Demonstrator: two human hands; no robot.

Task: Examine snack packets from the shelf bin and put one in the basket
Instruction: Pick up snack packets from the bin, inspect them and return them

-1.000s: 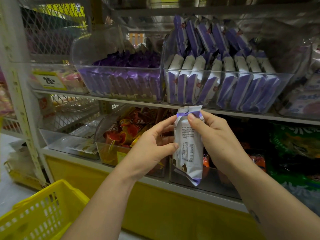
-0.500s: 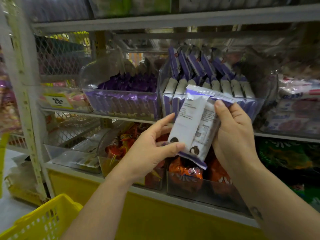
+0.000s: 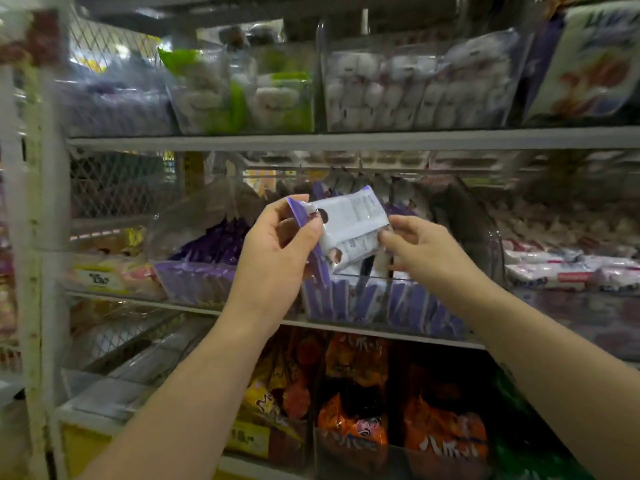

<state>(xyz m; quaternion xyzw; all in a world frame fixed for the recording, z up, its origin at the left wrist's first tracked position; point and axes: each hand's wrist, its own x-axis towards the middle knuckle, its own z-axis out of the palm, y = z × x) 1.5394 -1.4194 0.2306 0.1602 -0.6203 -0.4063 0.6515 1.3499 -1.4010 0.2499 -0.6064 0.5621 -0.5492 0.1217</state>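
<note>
Head view, blurred throughout; fine print is unreadable.

Snack packet [image 3: 349, 223]: white with purple ends, printed panel facing the camera. It is held in the air, lying roughly crosswise with its right end tilted up. It sits in front of and just above the clear shelf bin [image 3: 381, 303], clear of the packets inside.

Left hand [image 3: 277, 251]: fingers [image 3: 298, 202] curled round the packet's left purple end, thumb pressed on the front face, forefinger over the top edge. Firm hold.

Right hand [image 3: 426, 251]: thumb and forefinger nip the packet's lower right edge. The other fingers are loosely curled behind; their contact is not resolvable.

Shelf bin: stands on the middle shelf [image 3: 346, 323] and holds a row of upright purple-and-white packets of the same look.

Neighbouring bin [image 3: 194, 278], to the left on the same shelf: purple packets. A yellow price tag [image 3: 100, 278] is further left.

Upper shelf [image 3: 346, 138]: clear bins of white, pale-lilac and green packs [image 3: 398, 88].

Lower shelf: orange and red packets [image 3: 353, 410] directly beneath the hands.
</note>
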